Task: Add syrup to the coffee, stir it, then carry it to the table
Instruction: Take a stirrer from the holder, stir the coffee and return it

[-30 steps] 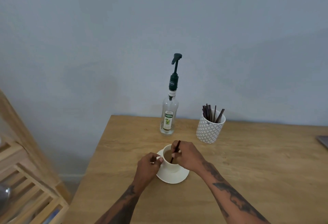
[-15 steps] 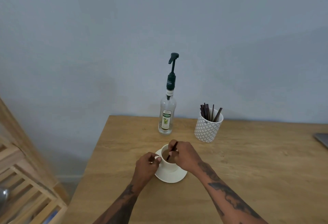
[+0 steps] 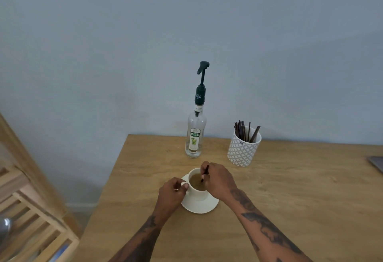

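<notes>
A white cup [image 3: 199,193] of brown coffee [image 3: 195,181] stands on a white saucer [image 3: 204,205] on the wooden counter [image 3: 290,199]. My left hand [image 3: 171,195] pinches the cup's handle on its left side. My right hand [image 3: 218,179] holds a dark stir stick [image 3: 205,175] whose lower end dips into the coffee. Behind the cup stands a clear syrup bottle [image 3: 194,135] with a dark green pump, upright near the wall.
A white patterned pot [image 3: 243,151] holding several dark stir sticks stands right of the bottle. A grey flat object [image 3: 377,163] shows at the right edge. A wooden slatted rack [image 3: 31,216] stands to the left, below counter level. The wall runs along the counter's back.
The stir stick and my right hand have shifted slightly round inside the cup. My left hand has stayed on the handle. The view has drifted a little.
</notes>
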